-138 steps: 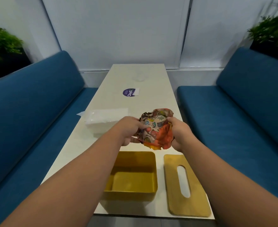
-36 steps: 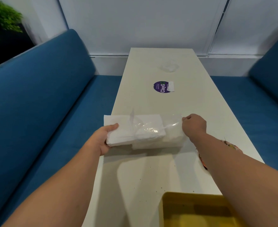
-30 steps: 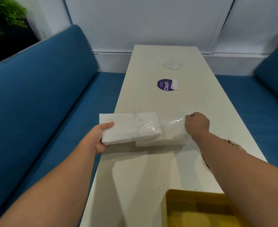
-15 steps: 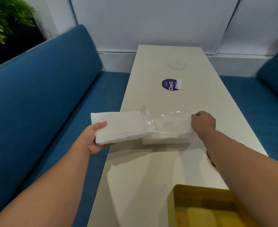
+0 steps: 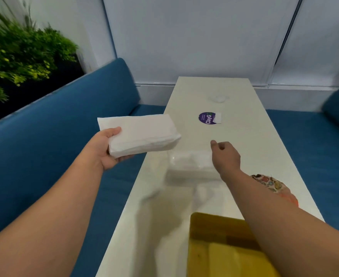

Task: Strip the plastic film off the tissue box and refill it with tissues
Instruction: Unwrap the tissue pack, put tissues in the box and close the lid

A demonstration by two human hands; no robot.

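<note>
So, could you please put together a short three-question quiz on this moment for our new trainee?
1. True or false: the left hand holds the tissue stack clear of the table.
2. Which lies closest to the right hand? A) purple sticker B) clear wrapper with leftover tissues C) yellow box
3. Fill in: the crumpled printed film lies on the table, partly hidden by the right ____.

Key: 1 true; 2 B; 3 forearm.
</note>
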